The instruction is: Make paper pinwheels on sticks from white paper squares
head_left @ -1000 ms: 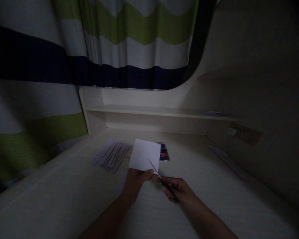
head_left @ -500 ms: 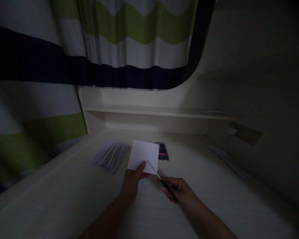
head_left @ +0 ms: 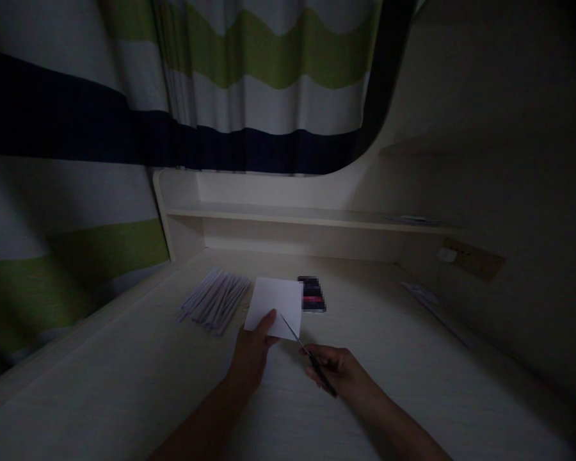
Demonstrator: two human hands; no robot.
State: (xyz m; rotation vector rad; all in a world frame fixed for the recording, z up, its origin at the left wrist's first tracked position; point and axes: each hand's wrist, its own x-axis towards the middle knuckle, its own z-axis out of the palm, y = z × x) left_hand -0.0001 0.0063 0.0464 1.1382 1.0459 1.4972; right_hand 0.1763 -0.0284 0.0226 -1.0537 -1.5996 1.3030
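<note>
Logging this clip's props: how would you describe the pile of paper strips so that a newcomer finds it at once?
Start at the pale desk below the striped curtain. The strips lie fanned out on it, just left of the white sheet that the left hand pinches. Unlike the sheet, they are many narrow slips lying flat, untouched by either hand.

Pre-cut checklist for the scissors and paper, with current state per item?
1. Left hand grips the paper at its lower edge: ok.
2. Right hand holds the scissors: ok.
3. Blades reach the paper's lower right edge: ok.
4. Left thumb clear of the blades: cannot tell, they are close and the picture is dark.
5. Blades open or closed: cannot tell.
6. Strips lie apart from the paper, on the desk: ok.
</note>
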